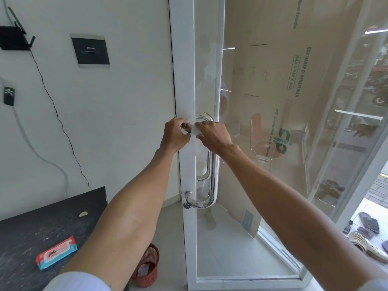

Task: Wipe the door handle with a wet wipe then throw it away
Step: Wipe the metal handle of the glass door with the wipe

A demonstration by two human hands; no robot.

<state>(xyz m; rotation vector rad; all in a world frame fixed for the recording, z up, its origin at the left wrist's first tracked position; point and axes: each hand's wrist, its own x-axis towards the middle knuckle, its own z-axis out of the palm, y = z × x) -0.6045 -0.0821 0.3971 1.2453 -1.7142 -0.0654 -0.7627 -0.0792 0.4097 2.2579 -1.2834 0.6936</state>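
Observation:
A long chrome door handle (213, 175) runs vertically on the white-framed glass door (185, 80). A white wet wipe (194, 133) is stretched between my two hands in front of the handle's upper end. My left hand (175, 134) pinches the wipe's left edge. My right hand (214, 136) grips its right side, close to the handle's top bend. Whether the wipe touches the handle I cannot tell.
A red and blue pack of wet wipes (56, 253) lies on the dark table (31, 227) at lower left. A reddish woven bin (147, 267) stands on the floor below the table's edge. Cardboard (273, 80) leans behind the glass. Sandals (365, 234) lie outside at right.

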